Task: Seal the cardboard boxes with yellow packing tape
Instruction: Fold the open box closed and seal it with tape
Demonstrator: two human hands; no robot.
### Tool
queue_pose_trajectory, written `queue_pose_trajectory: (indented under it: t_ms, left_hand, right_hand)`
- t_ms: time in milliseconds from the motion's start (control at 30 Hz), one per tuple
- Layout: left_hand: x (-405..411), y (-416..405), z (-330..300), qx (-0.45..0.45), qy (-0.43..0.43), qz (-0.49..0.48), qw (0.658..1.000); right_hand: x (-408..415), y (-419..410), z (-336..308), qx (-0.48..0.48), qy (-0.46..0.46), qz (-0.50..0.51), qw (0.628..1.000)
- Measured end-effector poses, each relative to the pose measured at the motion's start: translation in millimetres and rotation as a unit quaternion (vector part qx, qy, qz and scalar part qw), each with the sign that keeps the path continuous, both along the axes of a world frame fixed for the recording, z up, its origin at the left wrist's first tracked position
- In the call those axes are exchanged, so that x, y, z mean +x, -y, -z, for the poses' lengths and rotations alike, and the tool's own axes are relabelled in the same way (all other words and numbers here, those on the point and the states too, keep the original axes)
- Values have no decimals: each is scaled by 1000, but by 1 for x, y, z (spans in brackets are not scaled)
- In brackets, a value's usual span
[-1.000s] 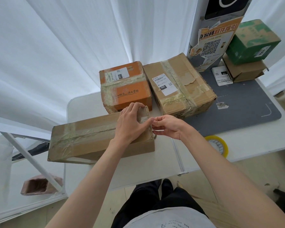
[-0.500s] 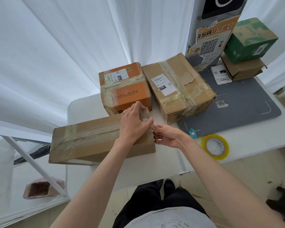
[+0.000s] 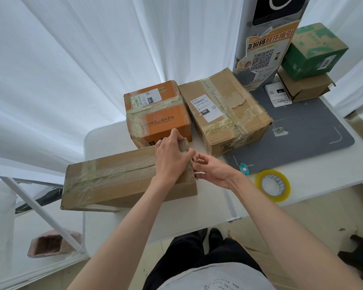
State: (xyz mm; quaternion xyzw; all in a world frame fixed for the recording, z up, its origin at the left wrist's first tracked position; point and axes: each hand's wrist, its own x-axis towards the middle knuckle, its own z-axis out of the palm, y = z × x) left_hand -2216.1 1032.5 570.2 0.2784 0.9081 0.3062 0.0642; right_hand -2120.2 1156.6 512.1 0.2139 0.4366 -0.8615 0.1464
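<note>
Two hands at the right end of the long flat box [image 3: 113, 176], which lies on the white table [image 3: 105, 139]. Left hand [image 3: 171, 159] grips that end from above, fingers curled over the far corner, thumb down the end face. Right hand [image 3: 213, 170] just right of the box, thumb and forefinger pinching at its end edge; what they hold, cannot tell. Yellow tape roll [image 3: 272, 185] lies flat right of the box, well apart. Orange box [image 3: 157, 114] and brown box [image 3: 224, 109] behind it.
</note>
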Motion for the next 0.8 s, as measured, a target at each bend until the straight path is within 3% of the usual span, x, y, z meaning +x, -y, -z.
queue_pose_trajectory:
  t_ms: [167, 433, 800]
  left_hand:
    - [-4, 0, -4, 5, 14, -3, 1000]
    - [-19, 13, -21, 12, 151, 47, 987]
    - [-18, 0, -25, 28, 147, -16, 989]
  right_hand:
    - [-1, -1, -2, 28, -5, 0, 1000]
    - [13, 0, -1, 55, -3, -56, 997]
    - [-2, -2, -21, 184, 24, -103, 977]
